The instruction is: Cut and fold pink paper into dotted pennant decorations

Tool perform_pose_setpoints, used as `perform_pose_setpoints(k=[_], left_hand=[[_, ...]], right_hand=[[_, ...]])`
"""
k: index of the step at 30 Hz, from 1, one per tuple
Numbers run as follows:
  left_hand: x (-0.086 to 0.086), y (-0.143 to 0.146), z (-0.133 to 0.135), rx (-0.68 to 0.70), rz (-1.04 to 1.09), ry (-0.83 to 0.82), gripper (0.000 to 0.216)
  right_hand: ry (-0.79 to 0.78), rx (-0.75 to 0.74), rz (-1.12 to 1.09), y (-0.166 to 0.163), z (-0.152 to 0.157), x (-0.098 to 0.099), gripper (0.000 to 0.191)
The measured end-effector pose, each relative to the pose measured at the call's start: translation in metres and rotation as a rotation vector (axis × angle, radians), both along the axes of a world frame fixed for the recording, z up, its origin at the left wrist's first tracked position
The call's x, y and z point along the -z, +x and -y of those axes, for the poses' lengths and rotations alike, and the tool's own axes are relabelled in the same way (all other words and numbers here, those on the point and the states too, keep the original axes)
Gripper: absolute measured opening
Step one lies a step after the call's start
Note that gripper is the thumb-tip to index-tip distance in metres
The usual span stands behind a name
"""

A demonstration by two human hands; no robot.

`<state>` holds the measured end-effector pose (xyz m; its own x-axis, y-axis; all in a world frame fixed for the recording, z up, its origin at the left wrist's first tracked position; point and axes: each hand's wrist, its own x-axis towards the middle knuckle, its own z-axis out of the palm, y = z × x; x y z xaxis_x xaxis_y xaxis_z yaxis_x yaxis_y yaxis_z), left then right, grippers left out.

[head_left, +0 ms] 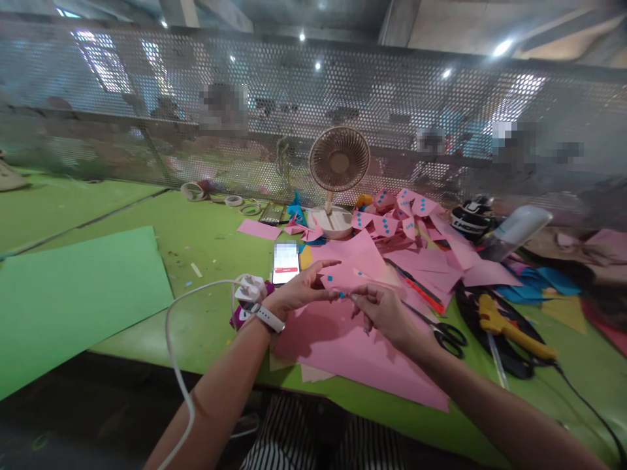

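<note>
Here, mid-frame, your left hand (306, 288) pinches pink paper (345, 279); your right hand (383, 313) nears a tiny blue bit (341, 295), but I can't tell if it's gripped.

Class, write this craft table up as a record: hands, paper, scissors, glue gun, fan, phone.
Left hand: at a small blue piece; grip unclear
Right hand: at the same piece; grip unclear
Pink paper sheet: beneath both hands
Scissors: black-handled, beside right forearm
Hot glue gun: yellow, right of scissors
Desk fan: upright, behind the pink sheet
Phone: screen lit, beyond left hand
</note>
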<state>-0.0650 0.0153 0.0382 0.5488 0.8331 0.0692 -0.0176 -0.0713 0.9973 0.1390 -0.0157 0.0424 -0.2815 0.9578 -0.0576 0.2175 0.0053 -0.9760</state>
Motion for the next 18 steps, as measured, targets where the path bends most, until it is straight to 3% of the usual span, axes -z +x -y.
perform_pose_setpoints(k=[18], left_hand=[[0.0021, -0.0002, -0.0011, 0.012, 0.002, 0.016, 0.076]], right_hand=[[-0.057, -0.050, 0.001, -0.0039, -0.0040, -0.0041, 0.025]])
